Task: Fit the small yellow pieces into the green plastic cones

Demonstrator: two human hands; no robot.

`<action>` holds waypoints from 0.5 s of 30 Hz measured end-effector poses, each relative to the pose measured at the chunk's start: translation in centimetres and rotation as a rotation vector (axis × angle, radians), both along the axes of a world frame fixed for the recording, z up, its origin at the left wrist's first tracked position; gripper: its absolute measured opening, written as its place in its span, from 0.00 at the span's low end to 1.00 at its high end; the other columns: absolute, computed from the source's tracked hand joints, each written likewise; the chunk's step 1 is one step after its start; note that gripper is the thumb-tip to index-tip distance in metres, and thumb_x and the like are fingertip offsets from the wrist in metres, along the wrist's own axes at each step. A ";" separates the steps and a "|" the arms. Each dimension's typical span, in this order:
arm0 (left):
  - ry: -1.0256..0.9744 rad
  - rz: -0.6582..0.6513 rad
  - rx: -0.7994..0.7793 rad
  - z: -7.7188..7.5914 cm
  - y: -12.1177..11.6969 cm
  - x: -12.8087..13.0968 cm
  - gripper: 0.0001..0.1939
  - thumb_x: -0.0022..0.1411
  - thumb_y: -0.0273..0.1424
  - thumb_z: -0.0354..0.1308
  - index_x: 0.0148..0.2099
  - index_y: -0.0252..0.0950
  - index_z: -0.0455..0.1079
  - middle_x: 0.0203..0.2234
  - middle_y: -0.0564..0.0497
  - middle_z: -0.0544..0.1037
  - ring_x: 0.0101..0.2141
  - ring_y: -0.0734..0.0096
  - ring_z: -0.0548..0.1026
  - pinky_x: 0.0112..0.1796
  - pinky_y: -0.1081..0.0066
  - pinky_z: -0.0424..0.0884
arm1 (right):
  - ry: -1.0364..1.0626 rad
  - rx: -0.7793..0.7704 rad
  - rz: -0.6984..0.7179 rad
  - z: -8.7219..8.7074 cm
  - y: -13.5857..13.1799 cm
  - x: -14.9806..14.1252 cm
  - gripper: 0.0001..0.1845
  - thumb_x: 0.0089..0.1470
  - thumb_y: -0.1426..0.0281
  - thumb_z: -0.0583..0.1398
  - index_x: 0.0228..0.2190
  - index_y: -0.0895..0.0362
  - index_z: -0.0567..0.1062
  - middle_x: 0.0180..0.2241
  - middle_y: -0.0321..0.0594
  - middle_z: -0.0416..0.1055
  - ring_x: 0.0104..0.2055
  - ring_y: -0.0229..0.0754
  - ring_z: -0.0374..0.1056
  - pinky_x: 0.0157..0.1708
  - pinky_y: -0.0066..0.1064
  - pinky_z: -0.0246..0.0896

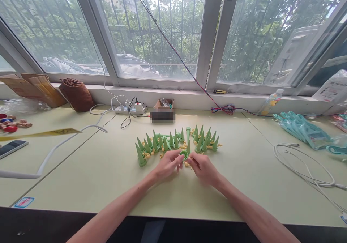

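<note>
My left hand (171, 162) is closed round a green plastic spike (184, 154), whose open round end faces up toward me. Close beside it, my right hand (202, 167) pinches at the right edge of that round end; what its fingertips hold is hidden. Just beyond both hands, several green cone-shaped spikes (199, 144) stand point up on the table in two groups. Small yellow plastic valve-like pieces (153, 151) lie or stick out among them. More yellow pieces (187, 165) lie on the table between my hands. Behind the cones, a green piece with a flat round top (188, 131) stands upright.
A small open carton (164, 104) sits behind a blurred dark box (162, 115). Cables (222, 109) run along the window side. White cable loops (306, 167) and bagged turquoise items (303, 129) lie right. A phone (13, 148) and white cord (56, 149) lie left.
</note>
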State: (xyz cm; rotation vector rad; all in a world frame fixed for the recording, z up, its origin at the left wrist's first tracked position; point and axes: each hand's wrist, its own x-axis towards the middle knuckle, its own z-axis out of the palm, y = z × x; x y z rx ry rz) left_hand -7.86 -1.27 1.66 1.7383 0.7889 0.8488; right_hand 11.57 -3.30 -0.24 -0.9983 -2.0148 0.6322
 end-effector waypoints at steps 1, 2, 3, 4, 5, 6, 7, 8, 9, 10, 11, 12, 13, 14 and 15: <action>0.002 0.000 -0.001 0.1 0.0 0.0 0.22 0.67 0.47 0.50 0.33 0.32 0.67 0.22 0.52 0.71 0.22 0.73 0.72 0.23 0.73 0.70 | -0.001 -0.001 0.000 0.0 0.0 0.0 0.17 0.66 0.65 0.50 0.25 0.55 0.60 0.20 0.31 0.59 0.21 0.35 0.52 0.23 0.27 0.48; 0.005 0.002 0.000 0.2 -0.1 0.0 0.21 0.66 0.46 0.50 0.33 0.32 0.67 0.22 0.52 0.71 0.22 0.72 0.72 0.24 0.73 0.70 | -0.002 -0.003 0.000 0.0 0.0 0.0 0.17 0.66 0.65 0.50 0.25 0.55 0.60 0.20 0.31 0.59 0.21 0.35 0.52 0.24 0.26 0.48; 0.011 0.005 0.002 0.3 -0.1 0.0 0.21 0.66 0.46 0.50 0.33 0.32 0.67 0.23 0.51 0.71 0.23 0.72 0.72 0.24 0.72 0.71 | -0.002 -0.005 0.001 -0.1 0.1 0.0 0.16 0.66 0.66 0.50 0.25 0.54 0.60 0.20 0.31 0.59 0.21 0.35 0.52 0.24 0.26 0.48; 0.018 0.009 0.006 0.3 -0.2 0.0 0.20 0.66 0.45 0.51 0.33 0.32 0.67 0.24 0.51 0.71 0.23 0.72 0.73 0.25 0.72 0.71 | -0.003 -0.006 0.003 -0.1 0.1 0.1 0.16 0.66 0.66 0.50 0.25 0.54 0.60 0.20 0.31 0.59 0.21 0.35 0.52 0.24 0.26 0.48; 0.026 0.014 0.013 0.4 -0.2 0.0 0.20 0.66 0.45 0.51 0.33 0.32 0.68 0.24 0.51 0.72 0.24 0.71 0.73 0.26 0.72 0.71 | -0.004 -0.006 0.005 -0.1 0.1 0.1 0.16 0.66 0.66 0.50 0.25 0.54 0.60 0.20 0.31 0.59 0.22 0.35 0.52 0.24 0.26 0.49; 0.033 0.016 0.022 0.4 -0.2 0.0 0.19 0.66 0.44 0.51 0.34 0.32 0.68 0.25 0.51 0.72 0.24 0.71 0.73 0.26 0.72 0.71 | -0.006 -0.004 0.007 -0.1 0.1 0.1 0.16 0.66 0.66 0.50 0.25 0.54 0.60 0.21 0.31 0.59 0.22 0.35 0.52 0.24 0.26 0.49; 0.039 0.017 0.034 0.5 -0.2 0.0 0.18 0.66 0.43 0.51 0.35 0.32 0.69 0.25 0.51 0.72 0.25 0.71 0.73 0.27 0.71 0.72 | -0.007 -0.003 0.008 -0.1 0.1 0.1 0.15 0.66 0.66 0.50 0.25 0.54 0.60 0.21 0.31 0.59 0.22 0.35 0.52 0.25 0.26 0.49; 0.043 0.015 0.048 0.5 -0.2 0.0 0.17 0.66 0.42 0.51 0.36 0.32 0.69 0.26 0.50 0.72 0.25 0.71 0.73 0.28 0.71 0.72 | -0.009 -0.004 0.008 0.0 0.1 0.1 0.15 0.66 0.66 0.50 0.25 0.54 0.60 0.21 0.31 0.59 0.22 0.35 0.52 0.25 0.26 0.49; 0.047 0.011 0.062 0.4 -0.2 0.0 0.17 0.66 0.41 0.51 0.37 0.32 0.70 0.27 0.50 0.73 0.26 0.71 0.73 0.28 0.71 0.72 | -0.011 -0.006 0.009 0.0 0.1 0.1 0.15 0.66 0.66 0.49 0.25 0.54 0.60 0.21 0.31 0.60 0.22 0.35 0.52 0.25 0.27 0.49; 0.049 0.007 0.076 0.4 -0.2 0.0 0.16 0.66 0.40 0.51 0.38 0.31 0.70 0.28 0.50 0.73 0.27 0.71 0.73 0.29 0.71 0.72 | -0.010 -0.008 0.011 0.0 0.1 0.1 0.15 0.66 0.66 0.49 0.26 0.55 0.61 0.21 0.31 0.60 0.22 0.35 0.53 0.25 0.27 0.49; 0.052 0.002 0.087 0.3 -0.2 0.0 0.15 0.66 0.38 0.51 0.39 0.31 0.71 0.30 0.50 0.73 0.27 0.71 0.73 0.30 0.71 0.72 | -0.009 -0.010 0.013 0.0 0.1 0.1 0.15 0.66 0.66 0.49 0.26 0.55 0.61 0.21 0.32 0.60 0.22 0.35 0.53 0.25 0.27 0.49; 0.054 -0.002 0.095 0.3 -0.2 -0.1 0.14 0.66 0.37 0.51 0.41 0.32 0.71 0.31 0.49 0.74 0.28 0.72 0.73 0.31 0.72 0.72 | -0.010 -0.013 0.016 0.0 0.1 0.1 0.15 0.66 0.66 0.49 0.26 0.55 0.61 0.21 0.32 0.60 0.23 0.35 0.53 0.25 0.27 0.49; 0.058 -0.004 0.100 0.2 -0.2 -0.1 0.13 0.66 0.36 0.51 0.42 0.32 0.71 0.33 0.49 0.74 0.29 0.72 0.73 0.31 0.72 0.72 | -0.012 -0.016 0.018 0.0 0.1 0.1 0.15 0.66 0.67 0.49 0.26 0.55 0.61 0.22 0.32 0.60 0.23 0.35 0.53 0.25 0.27 0.49; 0.064 -0.005 0.106 0.2 -0.2 -0.1 0.13 0.66 0.35 0.51 0.43 0.32 0.71 0.34 0.48 0.74 0.30 0.71 0.73 0.32 0.72 0.73 | -0.016 -0.018 0.019 0.0 0.2 0.1 0.15 0.66 0.67 0.49 0.26 0.55 0.61 0.22 0.32 0.60 0.23 0.35 0.53 0.25 0.27 0.48; 0.075 -0.003 0.113 0.2 -0.2 -0.2 0.12 0.66 0.34 0.51 0.44 0.33 0.72 0.36 0.48 0.75 0.31 0.71 0.73 0.32 0.72 0.73 | -0.021 -0.018 0.020 0.0 0.2 0.1 0.15 0.66 0.67 0.49 0.26 0.55 0.60 0.21 0.32 0.60 0.23 0.35 0.53 0.25 0.27 0.48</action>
